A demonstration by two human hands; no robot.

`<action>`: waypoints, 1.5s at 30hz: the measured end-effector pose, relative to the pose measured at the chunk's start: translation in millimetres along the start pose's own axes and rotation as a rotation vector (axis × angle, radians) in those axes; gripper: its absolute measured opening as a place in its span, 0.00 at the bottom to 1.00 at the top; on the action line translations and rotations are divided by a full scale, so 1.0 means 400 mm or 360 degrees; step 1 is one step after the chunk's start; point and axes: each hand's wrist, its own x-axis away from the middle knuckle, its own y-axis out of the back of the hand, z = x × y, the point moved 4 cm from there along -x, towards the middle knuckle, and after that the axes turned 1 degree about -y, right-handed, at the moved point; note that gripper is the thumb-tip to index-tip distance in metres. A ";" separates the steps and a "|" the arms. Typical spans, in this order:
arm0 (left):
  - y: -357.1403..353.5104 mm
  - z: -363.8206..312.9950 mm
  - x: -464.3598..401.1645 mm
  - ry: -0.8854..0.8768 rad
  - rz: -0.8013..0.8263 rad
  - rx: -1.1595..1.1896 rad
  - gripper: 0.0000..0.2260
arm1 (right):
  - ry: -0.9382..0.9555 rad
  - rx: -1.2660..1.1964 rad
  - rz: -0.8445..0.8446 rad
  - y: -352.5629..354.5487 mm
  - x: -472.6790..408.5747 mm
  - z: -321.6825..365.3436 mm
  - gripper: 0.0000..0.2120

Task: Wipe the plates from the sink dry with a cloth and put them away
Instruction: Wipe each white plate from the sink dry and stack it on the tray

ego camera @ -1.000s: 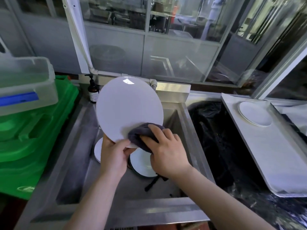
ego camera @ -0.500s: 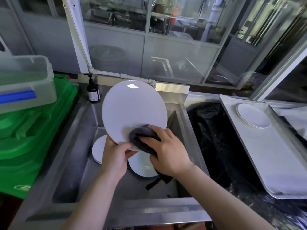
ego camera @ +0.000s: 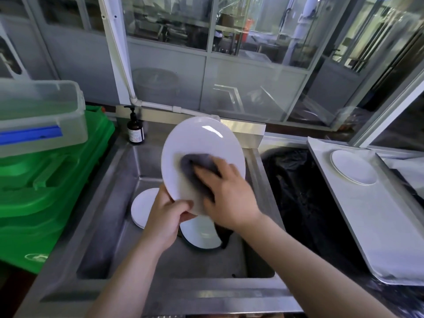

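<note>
A large white plate [ego camera: 202, 143] is held upright over the steel sink [ego camera: 110, 193]. My left hand [ego camera: 166, 215] grips its lower rim, thumb on the front. My right hand [ego camera: 226, 197] presses a dark grey cloth [ego camera: 195, 164] against the middle of the plate's face, the cloth's tail hanging below the hand. Two more white plates lie on the sink floor: one at the left [ego camera: 143, 206], one [ego camera: 199, 234] under my hands. A dried white plate [ego camera: 352, 167] sits on the paper-lined tray [ego camera: 376, 226] at the right.
A brown pump bottle [ego camera: 135, 130] stands at the sink's back left corner. Green crates [ego camera: 46, 191] with a clear lidded box [ego camera: 39, 115] on top fill the left side. A bin lined with a black bag [ego camera: 305, 203] sits between sink and tray. Glass partitions close off the back.
My right hand has slid the cloth up from the plate's lower edge to its middle. The plate has tilted and shifted a little to the right.
</note>
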 end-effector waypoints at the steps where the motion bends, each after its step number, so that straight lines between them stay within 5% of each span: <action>1: 0.000 0.005 0.002 0.0019 0.0016 -0.0011 0.28 | 0.0150 -0.0035 0.0043 -0.010 0.011 0.028 0.21; 5: 0.013 0.019 0.015 0.0057 0.0064 -0.0055 0.27 | 0.0378 -0.0079 0.0082 -0.017 0.008 0.039 0.17; 12: 0.025 0.016 0.014 0.0111 0.0027 -0.0093 0.23 | -0.0458 0.0238 -0.0172 0.031 -0.074 -0.153 0.26; 22: 0.046 0.042 0.009 0.0128 -0.0051 -0.0104 0.25 | 0.0286 -0.0176 0.0225 -0.081 -0.002 0.090 0.24; 30: 0.044 0.032 0.024 0.0057 -0.0041 -0.0092 0.22 | -0.0192 0.0126 -0.0065 -0.009 -0.148 -0.031 0.27; 34: 0.065 0.014 0.024 0.0029 -0.0102 0.0030 0.22 | -0.0443 0.0332 0.0021 -0.013 -0.120 -0.125 0.30; 45: 0.106 0.022 0.009 0.0045 -0.0242 0.0191 0.26 | 0.0066 0.0233 0.0272 -0.108 0.058 -0.029 0.29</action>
